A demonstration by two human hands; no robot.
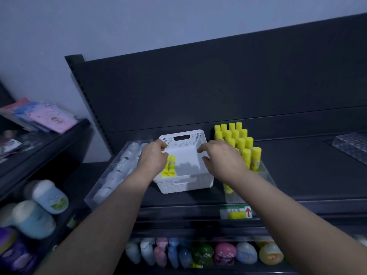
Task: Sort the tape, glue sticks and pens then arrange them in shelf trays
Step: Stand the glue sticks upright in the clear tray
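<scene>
On the left edge of the dark shelf point(297, 175) sits a clear tray point(93, 197) filled with a row of white tape rolls point(127, 157), so from here the tape looks sorted. Just beside it my left hand point(153, 155) is at the left rim of the white basket point(184, 184), fingers curled over the far left corner. I cannot tell whether they are clamped on the wall or only resting there. Two yellow glue sticks point(169, 165) lie flat in the basket's left side, partly under that hand; the rest of its floor looks bare. My right hand point(222, 157) hovers over the basket's right rim with fingers loosely spread, holding nothing. To the right of it, yellow glue sticks point(240, 139) stand upright and packed in another clear tray point(234, 197), which lies close against the basket. I judge the step is moving these last two sticks across. I would steady the basket with the left hand, pinch one stick with the right, and stand it cap up in a gap at the tray's near end. I would lower it straight, so the crowded neighbours do not topple.
</scene>
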